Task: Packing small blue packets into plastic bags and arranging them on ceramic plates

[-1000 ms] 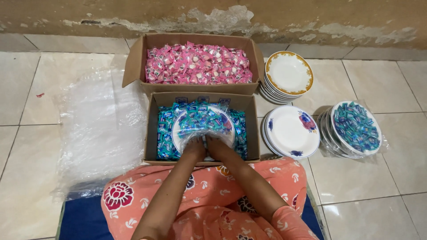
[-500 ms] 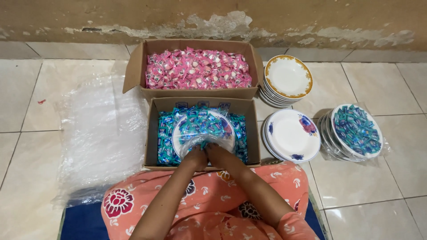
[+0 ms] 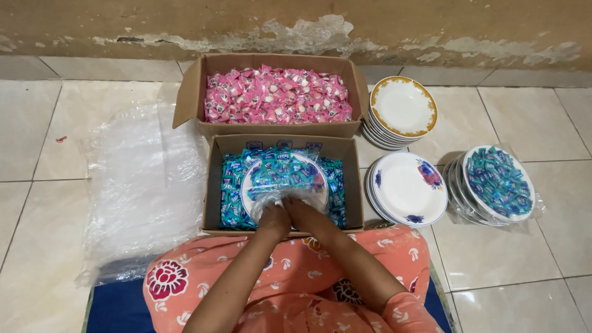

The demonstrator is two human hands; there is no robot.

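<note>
Pale floor tiles (image 3: 512,259) are carrying everything below a peeling wall. Over the box of blue sweets (image 3: 282,182), a white plate (image 3: 283,185) heaped with blue packets and wrapped in clear film is sitting under both hands. The left hand (image 3: 273,220) and right hand (image 3: 306,214) are pressing together at its near rim; what their fingers are clamping is impossible to tell. Packets may be spilling if the film slips. Beyond are lying a box of pink sweets (image 3: 275,95), stacked plates (image 3: 404,106), a filled plate stack (image 3: 497,183), and plastic sheeting (image 3: 145,185).
</note>
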